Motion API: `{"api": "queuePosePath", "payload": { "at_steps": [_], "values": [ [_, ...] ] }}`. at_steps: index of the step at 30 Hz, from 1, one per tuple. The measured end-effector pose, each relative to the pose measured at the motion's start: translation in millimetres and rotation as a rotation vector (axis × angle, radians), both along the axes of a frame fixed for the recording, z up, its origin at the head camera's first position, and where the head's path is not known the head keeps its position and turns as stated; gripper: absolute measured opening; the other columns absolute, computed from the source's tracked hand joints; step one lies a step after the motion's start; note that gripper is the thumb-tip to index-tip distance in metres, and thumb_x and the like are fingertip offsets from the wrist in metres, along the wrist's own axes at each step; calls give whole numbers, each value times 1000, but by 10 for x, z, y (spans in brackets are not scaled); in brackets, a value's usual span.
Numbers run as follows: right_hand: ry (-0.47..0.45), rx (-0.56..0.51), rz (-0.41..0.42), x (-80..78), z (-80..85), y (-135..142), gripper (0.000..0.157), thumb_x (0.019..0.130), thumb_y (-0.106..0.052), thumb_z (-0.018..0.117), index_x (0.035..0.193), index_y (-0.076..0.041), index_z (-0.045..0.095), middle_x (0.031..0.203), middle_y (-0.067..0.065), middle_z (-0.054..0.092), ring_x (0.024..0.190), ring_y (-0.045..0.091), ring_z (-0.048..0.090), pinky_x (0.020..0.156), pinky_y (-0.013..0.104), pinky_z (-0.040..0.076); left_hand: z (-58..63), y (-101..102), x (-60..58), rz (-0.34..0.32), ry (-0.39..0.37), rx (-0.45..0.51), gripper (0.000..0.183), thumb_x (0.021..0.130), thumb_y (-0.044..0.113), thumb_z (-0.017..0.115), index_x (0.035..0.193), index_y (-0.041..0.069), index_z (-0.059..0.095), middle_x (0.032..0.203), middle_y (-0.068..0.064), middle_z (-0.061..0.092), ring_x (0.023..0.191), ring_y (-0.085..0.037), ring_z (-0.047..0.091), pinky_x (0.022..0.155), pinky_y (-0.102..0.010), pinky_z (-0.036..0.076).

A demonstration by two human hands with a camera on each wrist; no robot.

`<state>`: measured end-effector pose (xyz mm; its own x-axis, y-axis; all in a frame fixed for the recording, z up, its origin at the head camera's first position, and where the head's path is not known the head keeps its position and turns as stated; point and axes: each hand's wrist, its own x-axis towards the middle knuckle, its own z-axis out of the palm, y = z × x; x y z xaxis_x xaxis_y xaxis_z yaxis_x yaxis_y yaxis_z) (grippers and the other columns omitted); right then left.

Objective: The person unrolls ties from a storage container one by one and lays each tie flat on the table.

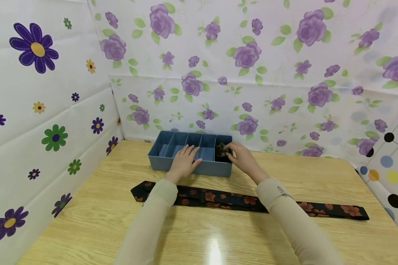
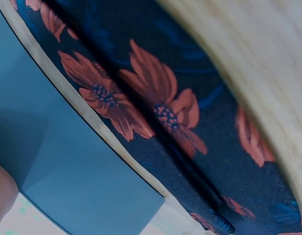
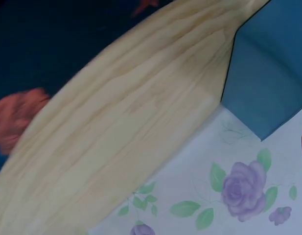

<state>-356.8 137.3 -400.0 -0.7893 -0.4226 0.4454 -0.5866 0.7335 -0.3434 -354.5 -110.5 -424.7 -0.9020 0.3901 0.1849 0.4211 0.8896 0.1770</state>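
Fingers of the left hand lay spread over a blue, rectangular, five-compartment box; the right hand's curved, grip indiscernible, at a dark, gold-flecked bundle in the rightmost compartment. Stowing seemed underway, calling for release.

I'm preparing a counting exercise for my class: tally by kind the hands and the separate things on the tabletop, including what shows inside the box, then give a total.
Blue divided box: 1
Flowered tie: 1
Dark gold-patterned bundle, in the box: 1
Hands (left hand, right hand): 2
Total: 5
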Motion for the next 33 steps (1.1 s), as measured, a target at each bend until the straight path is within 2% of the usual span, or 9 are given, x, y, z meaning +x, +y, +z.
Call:
{"api": "queuePosePath", "payload": {
  "at_steps": [3, 9, 15, 25, 28, 30, 33],
  "values": [
    [-17, 44, 12, -87, 12, -57, 27, 91, -6, 62, 117, -1, 61, 117, 16, 60, 104, 31, 60, 86, 43, 53, -2, 3, -23, 5, -7, -19, 59, 100, 45, 36, 149, 14, 29, 153, -15, 27, 144, -34, 20, 117, -50, 20],
    [-118, 198, 5, -188, 1, -155, 39, 91, -15, 63, 127, -1, 55, 124, 18, 56, 109, 31, 58, 91, 42, 51, -39, 3, -24, 10, 10, -14, 58, 100, 45, 36, 149, 15, 30, 152, -14, 29, 143, -34, 22, 117, -49, 20],
    [-103, 339, -20, -239, -9, -186, 37, 90, -11, 64, 123, 2, 58, 121, 19, 59, 108, 31, 60, 91, 41, 51, -28, 0, -1, 12, 15, -7, 57, 100, 44, 36, 149, 15, 31, 152, -14, 31, 142, -34, 23, 117, -49, 20],
    [-101, 481, -48, -305, -53, -222, 42, 84, -10, 70, 123, 1, 58, 120, 19, 58, 105, 30, 60, 89, 38, 53, -57, -1, 25, 11, 7, 10, 57, 100, 44, 36, 148, 14, 31, 151, -15, 32, 141, -35, 25, 117, -49, 19],
    [-150, 484, -56, -318, -51, -247, 46, 84, -8, 70, 125, 1, 53, 132, 24, 50, 118, 35, 53, 99, 42, 47, -67, -5, 27, 6, 5, 18, 57, 100, 44, 36, 148, 14, 30, 151, -14, 31, 142, -35, 24, 118, -49, 18],
    [-207, 479, -63, -317, -27, -264, 49, 85, -5, 68, 128, 2, 46, 142, 27, 39, 129, 39, 42, 107, 46, 39, -58, -6, 29, 2, 12, 29, 57, 100, 44, 37, 148, 14, 31, 151, -15, 32, 141, -35, 25, 117, -49, 19],
    [-272, 484, -64, -311, 12, -266, 49, 88, 0, 63, 129, 3, 38, 148, 31, 28, 138, 43, 28, 114, 50, 27, -35, 5, 24, -4, 24, 33, 57, 100, 44, 37, 148, 14, 32, 150, -14, 33, 141, -35, 26, 117, -50, 19]
  ]
}}
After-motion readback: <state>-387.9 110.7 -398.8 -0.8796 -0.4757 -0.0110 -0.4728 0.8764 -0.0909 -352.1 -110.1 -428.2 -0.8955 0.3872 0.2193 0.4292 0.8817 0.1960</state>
